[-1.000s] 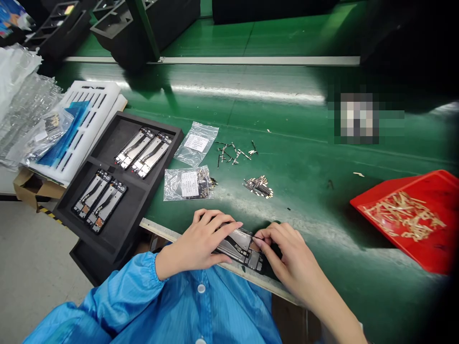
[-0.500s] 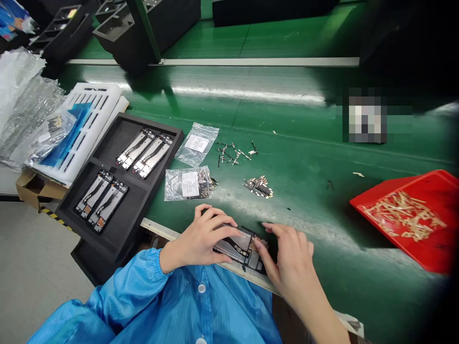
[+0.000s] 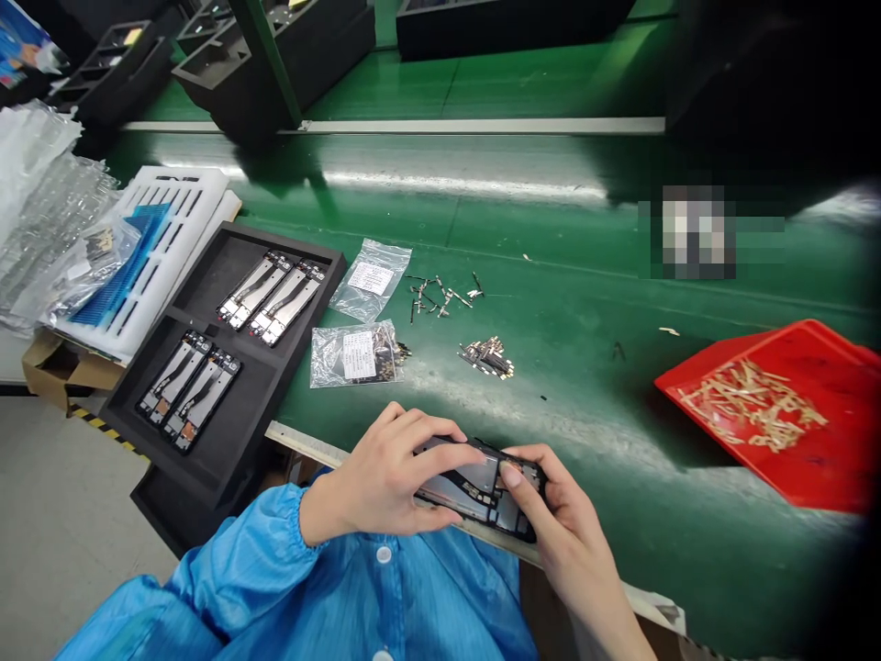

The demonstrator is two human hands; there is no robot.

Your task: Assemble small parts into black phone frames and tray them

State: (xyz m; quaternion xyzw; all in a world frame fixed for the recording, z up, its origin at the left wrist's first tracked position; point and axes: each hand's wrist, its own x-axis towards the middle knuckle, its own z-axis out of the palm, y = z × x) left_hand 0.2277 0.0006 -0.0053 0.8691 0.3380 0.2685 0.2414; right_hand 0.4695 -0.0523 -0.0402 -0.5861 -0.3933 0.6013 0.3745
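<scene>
An opened phone body (image 3: 468,487), its silver plate and black flex cable exposed, is held at the front edge of the green bench. My left hand (image 3: 395,473) is closed over its left end, with the thumb at the near edge and fingers across the top. My right hand (image 3: 561,500) grips the right end, thumb pressed on the inner parts and fingers round the far side. Beyond the phone lie a pile of small flex-cable parts (image 3: 487,356) and a looser scatter of similar parts (image 3: 444,296).
To the left, a black foam tray (image 3: 227,386) holds several more phone bodies. Two clear labelled bags (image 3: 358,356) lie beside it. A red bin (image 3: 826,386) with pale small strips stands at right. White foam racks (image 3: 185,211) and plastic trays (image 3: 48,211) are stacked far left.
My right hand has closed onto the phone's right end, where before its fingers were apart above it. The phone's right end is shifted slightly right; my left hand stays on the left end.
</scene>
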